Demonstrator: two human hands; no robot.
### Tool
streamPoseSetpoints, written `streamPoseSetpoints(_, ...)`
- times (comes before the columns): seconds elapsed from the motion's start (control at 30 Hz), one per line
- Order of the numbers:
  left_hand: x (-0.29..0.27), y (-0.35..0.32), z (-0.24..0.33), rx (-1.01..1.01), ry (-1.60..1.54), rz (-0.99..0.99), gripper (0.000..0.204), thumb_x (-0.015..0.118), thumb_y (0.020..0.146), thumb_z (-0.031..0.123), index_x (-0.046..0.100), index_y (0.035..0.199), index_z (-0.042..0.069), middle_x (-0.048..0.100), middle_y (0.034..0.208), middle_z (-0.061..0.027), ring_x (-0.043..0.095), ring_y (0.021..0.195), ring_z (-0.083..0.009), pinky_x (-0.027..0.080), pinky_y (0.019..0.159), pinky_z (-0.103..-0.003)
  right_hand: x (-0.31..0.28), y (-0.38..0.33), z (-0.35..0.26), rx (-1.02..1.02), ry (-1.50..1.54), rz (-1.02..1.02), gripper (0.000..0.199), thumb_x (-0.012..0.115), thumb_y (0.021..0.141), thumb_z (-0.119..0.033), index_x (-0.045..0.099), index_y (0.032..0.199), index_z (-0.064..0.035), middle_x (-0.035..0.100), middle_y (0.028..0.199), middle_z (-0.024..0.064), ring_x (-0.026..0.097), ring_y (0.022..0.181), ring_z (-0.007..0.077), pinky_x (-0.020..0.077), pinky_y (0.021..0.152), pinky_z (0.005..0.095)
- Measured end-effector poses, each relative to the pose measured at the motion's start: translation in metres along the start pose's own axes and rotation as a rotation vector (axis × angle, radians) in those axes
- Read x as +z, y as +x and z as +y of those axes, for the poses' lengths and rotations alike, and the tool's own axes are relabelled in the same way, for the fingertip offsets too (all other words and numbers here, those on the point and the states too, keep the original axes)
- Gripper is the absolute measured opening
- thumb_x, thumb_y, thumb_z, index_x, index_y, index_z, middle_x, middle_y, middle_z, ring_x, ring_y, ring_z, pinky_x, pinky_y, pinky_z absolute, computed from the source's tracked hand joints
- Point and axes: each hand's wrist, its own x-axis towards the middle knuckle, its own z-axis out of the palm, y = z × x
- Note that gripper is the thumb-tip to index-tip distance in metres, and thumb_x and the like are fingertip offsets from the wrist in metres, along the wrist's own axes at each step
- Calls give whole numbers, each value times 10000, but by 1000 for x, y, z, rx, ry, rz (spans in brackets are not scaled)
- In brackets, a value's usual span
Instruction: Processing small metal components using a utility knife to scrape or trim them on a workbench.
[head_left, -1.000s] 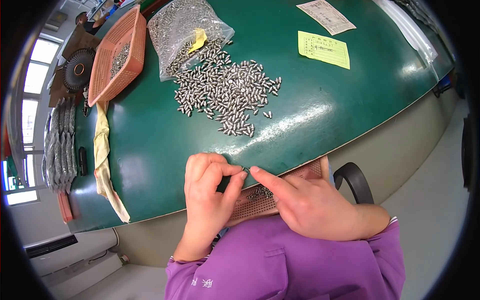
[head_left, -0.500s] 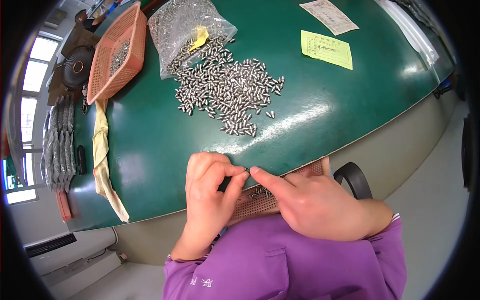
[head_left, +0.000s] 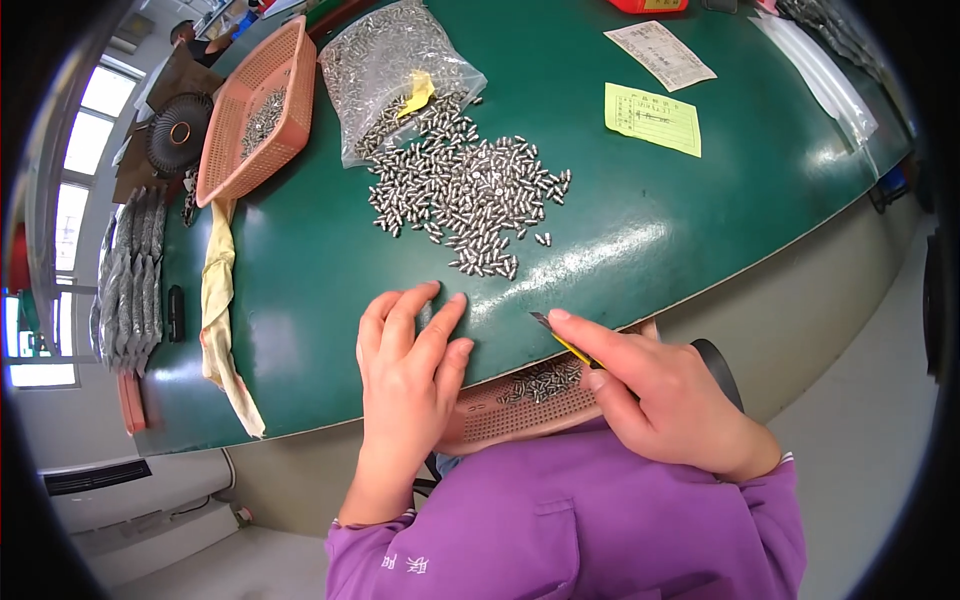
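At four o'clock, the right grip pinches a yellow utility knife, likely light, rigid, best held behind its blade; the left grip is spread at eight, metal fittings at twelve.

Left hand pointing loosely spread fingers forward, back facing up, left forearm rising from below. Right hand gripping, index finger extending forward-left, thumb lying beneath, right wrist slanting inward.
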Motion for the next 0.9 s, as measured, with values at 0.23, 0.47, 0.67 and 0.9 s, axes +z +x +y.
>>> streamPoseSetpoints(0.23,-11,-4,-64,-285,313,289,273,728,864,51,654,1120,-8,575,1322,-206,519,1232,-395,426,1043,-483,-8,2,1,0,31,65,558,588,922,-8,519,1470,-88,714,1027,142,683,799,286,557,725,380)
streamPoseSetpoints(0.47,-2,19,-32,-182,-81,248,320,833,744,70,676,1022,52,618,1182,-144,569,1139,-348,475,974,-438,-3,9,10,-14,153,208,509,589,919,23,581,1419,-73,721,1090,164,703,770,270,568,700,345)
streamPoseSetpoints(0.67,14,38,-7,-126,-101,155,212,758,785,7,701,985,48,644,1006,-94,601,994,-298,495,870,-396,1,7,9,-47,82,127,526,598,926,-9,563,1441,-105,722,1041,156,704,763,282,572,683,362)
streamPoseSetpoints(0.9,16,40,-7,-160,-102,138,144,747,795,15,659,907,35,641,928,-93,591,929,-306,487,826,-405,3,6,11,-37,34,90,529,601,927,-23,559,1446,-114,719,960,133,690,708,274,563,624,371)
